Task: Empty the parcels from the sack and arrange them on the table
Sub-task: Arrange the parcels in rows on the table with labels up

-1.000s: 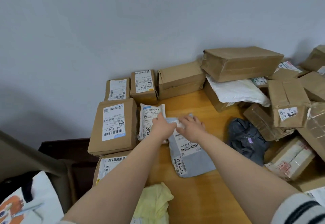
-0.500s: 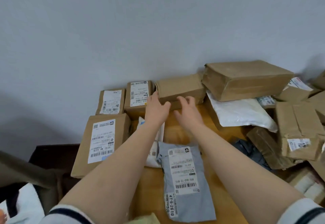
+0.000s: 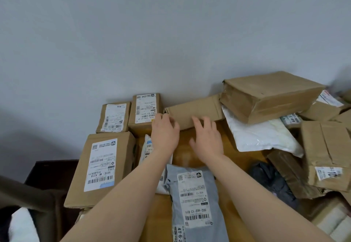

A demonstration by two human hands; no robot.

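The wooden table (image 3: 183, 147) stood against the wall, its bare patch showing between the left hand (image 3: 164, 133) and the right hand (image 3: 207, 139). Just beyond the fingertips lay a long plain carton (image 3: 193, 111). Left of the left hand sat two small labelled boxes (image 3: 145, 112) and a larger labelled box (image 3: 102, 167); nearer than the wrists lay a grey mailer (image 3: 195, 200), and right of the right hand a white bag (image 3: 260, 137) and a dark bag (image 3: 271, 182).

Left hand (image 3: 164, 134), right hand (image 3: 207, 139) at brown carton (image 3: 195, 108)

Two hands (image 3: 165, 137), four plastic mailers (image 3: 195, 200), and at least seven cardboard boxes (image 3: 102, 167).
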